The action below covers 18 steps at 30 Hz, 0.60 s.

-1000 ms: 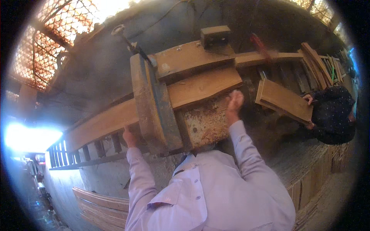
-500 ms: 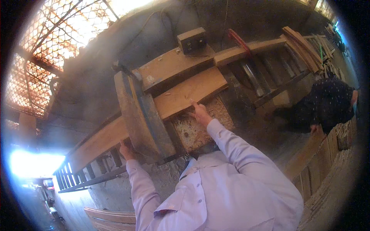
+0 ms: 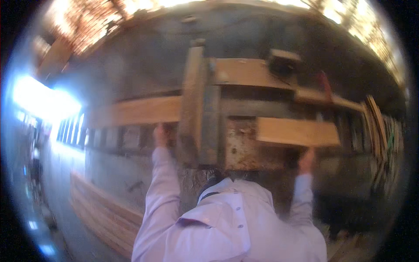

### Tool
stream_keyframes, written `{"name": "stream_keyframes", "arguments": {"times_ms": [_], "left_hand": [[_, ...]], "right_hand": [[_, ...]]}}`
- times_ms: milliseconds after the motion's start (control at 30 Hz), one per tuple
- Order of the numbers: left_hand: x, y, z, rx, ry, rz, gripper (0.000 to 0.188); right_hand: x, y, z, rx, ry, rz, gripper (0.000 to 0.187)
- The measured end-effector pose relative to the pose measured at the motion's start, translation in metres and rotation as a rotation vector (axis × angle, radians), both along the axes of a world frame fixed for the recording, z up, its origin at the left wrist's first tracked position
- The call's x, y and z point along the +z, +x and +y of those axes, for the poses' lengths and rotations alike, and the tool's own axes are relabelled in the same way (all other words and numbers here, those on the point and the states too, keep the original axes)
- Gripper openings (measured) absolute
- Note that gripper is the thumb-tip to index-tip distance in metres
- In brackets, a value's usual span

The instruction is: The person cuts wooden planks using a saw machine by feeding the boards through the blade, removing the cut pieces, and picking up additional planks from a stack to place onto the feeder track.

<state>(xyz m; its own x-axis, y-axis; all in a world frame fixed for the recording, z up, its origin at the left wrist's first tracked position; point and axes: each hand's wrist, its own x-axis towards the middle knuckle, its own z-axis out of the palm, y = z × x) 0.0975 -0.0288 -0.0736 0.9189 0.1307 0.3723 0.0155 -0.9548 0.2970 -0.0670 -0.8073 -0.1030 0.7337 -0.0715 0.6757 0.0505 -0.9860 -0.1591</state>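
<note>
My left hand (image 3: 160, 136) is at the near edge of a long wooden plank (image 3: 139, 110), its thumb against the edge and the other fingers hidden below. The plank ends at an upright guard (image 3: 192, 109) of wood and blue-grey metal across the bench. On the guard's other side my right hand (image 3: 307, 162) grips the near edge of a shorter wooden board (image 3: 299, 132). A gap showing a rusty, dust-specked plate (image 3: 242, 146) separates the board from the guard. Motion blurs both hands.
Behind the board runs a wooden fence (image 3: 244, 72) with a dark-faced block (image 3: 283, 64) on it. A red bar (image 3: 325, 87) rises farther right, near upright wooden strips (image 3: 376, 124). Stacked boards (image 3: 102, 214) lie at lower left.
My right hand has moved right with the shorter board, away from the guard and fence. My left hand stays at the long plank. The whole view has turned, and the person at right is out of sight.
</note>
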Motion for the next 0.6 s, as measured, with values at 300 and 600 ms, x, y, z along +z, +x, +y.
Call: {"name": "stream_keyframes", "arguments": {"times_ms": [300, 600], "left_hand": [[0.010, 0.003, 0.021, 0.269, -0.954, 0.035, 0.059], [-0.012, 0.009, 0.107, 0.064, -0.972, -0.076, 0.044]], "right_hand": [[0.055, 0.004, -0.104, -0.280, 1.244, -0.367, 0.046], [0.075, 0.049, 0.105, -0.199, 0.309, 0.286, 0.048]]}}
